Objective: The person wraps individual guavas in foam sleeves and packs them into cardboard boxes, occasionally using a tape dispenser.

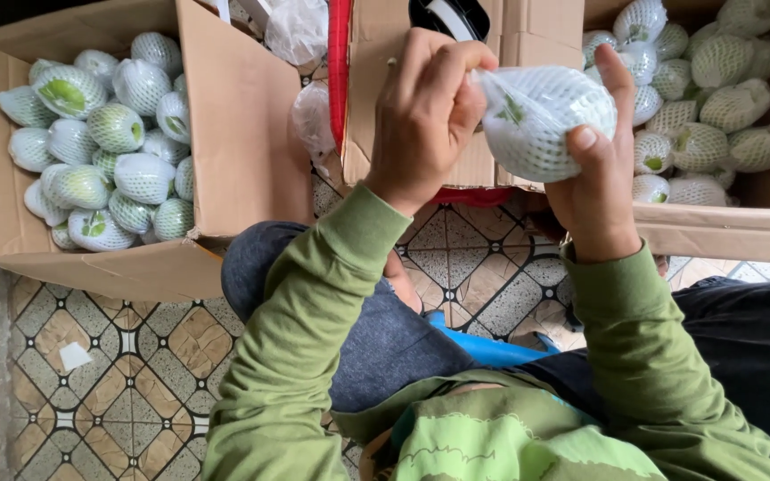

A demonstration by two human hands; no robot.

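Fingers of the left hand (425,116) pinch the white foam mesh sleeve around a green round fruit (541,120), while the right hand (599,183) cups it from below, steadying it.

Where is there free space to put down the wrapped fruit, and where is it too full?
Bare tiled floor shows below the left cardboard box and between the knees. The left box and the right box are crowded with netted fruit. The left hand and right hand hold the wrapped fruit.
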